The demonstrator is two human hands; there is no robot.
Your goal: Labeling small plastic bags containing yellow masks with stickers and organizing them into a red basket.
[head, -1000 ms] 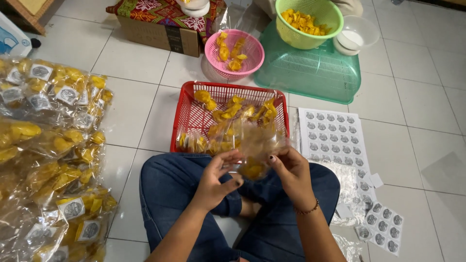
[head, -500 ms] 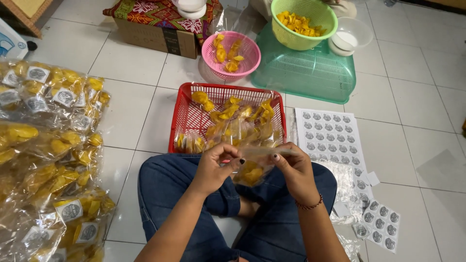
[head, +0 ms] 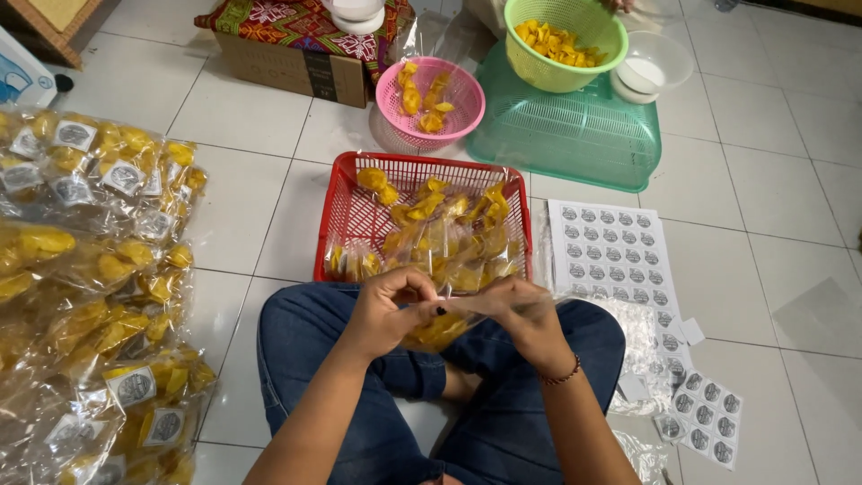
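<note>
I sit cross-legged on a tiled floor. My left hand (head: pixel 388 310) and my right hand (head: pixel 525 316) together pinch the top of a small clear bag of yellow chips (head: pixel 440 329) held over my lap. Just beyond my hands stands a red plastic basket (head: pixel 355 216) holding several more clear bags of yellow chips.
A big pile of labelled chip bags (head: pixel 94 269) lies at my left. Round sticker sheets (head: pixel 611 251) lie at my right, with smaller sticker pieces (head: pixel 705 418) lower down. Farther off are a pink basket (head: pixel 429 101), a green basket (head: pixel 564 40), a teal tray (head: pixel 566 135), a white bowl (head: pixel 648 67) and a cardboard box (head: pixel 287 67).
My hands have drawn closer together and lowered the bag towards my lap, folding its top between my fingers.
</note>
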